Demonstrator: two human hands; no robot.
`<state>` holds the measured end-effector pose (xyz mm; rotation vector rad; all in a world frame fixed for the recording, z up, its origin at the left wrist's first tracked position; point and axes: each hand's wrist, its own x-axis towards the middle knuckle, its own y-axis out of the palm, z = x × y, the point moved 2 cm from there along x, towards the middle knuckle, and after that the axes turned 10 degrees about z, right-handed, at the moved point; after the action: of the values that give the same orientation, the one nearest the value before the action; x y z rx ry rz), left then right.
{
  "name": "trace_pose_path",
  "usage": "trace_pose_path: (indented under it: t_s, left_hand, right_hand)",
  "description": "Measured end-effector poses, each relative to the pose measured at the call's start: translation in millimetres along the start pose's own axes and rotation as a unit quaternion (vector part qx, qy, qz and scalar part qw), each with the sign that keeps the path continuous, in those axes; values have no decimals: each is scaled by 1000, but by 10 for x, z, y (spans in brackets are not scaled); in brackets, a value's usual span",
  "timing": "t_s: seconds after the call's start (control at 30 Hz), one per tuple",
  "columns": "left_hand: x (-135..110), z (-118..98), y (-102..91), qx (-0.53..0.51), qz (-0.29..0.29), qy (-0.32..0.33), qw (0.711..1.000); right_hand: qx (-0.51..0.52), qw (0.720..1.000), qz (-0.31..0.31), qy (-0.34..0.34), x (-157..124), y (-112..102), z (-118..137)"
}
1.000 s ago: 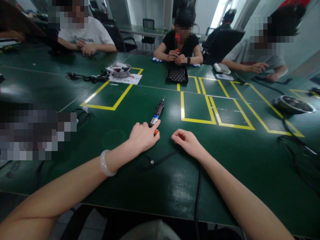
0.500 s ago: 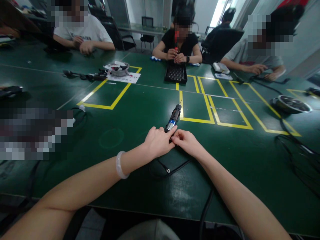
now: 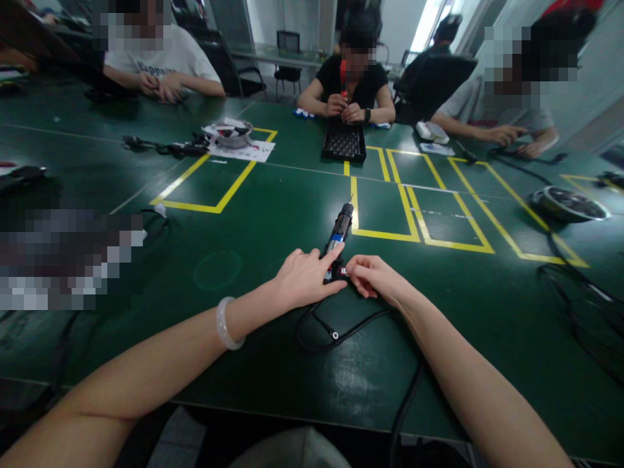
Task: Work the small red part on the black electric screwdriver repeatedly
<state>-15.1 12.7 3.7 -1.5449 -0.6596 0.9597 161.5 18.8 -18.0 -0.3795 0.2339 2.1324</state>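
An electric screwdriver (image 3: 338, 229), black with a blue band, lies on the green table (image 3: 253, 214) with its tip pointing away from me. My left hand (image 3: 305, 278), with a pale bangle on the wrist, rests over the tool's rear end, fingers curled around it. My right hand (image 3: 373, 276) pinches the back end of the screwdriver where the black cable (image 3: 336, 331) joins it. The cable loops toward me and runs off the table's near edge.
Yellow tape rectangles (image 3: 390, 214) mark the table. A black tray (image 3: 344, 144) sits in front of a person across from me. A metal bowl on paper (image 3: 233, 135) lies far left, a round fan-like part (image 3: 570, 203) and cables far right. Other people sit around the table.
My left hand slid the screwdriver to the right until it met my right hand. Both hands now grip the tool's rear end, and the cable loop has shifted right.
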Motion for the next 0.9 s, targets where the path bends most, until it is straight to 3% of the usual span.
trace_pose_path:
  t_s: [0.4, 0.9]
  left_hand:
    - [1, 5, 15, 3, -13, 6, 1000]
    - [-19, -20, -12, 22, -14, -2, 1000]
  right_hand:
    - [14, 1000, 3, 14, 26, 64, 10]
    - [-152, 986, -59, 19, 117, 53, -83]
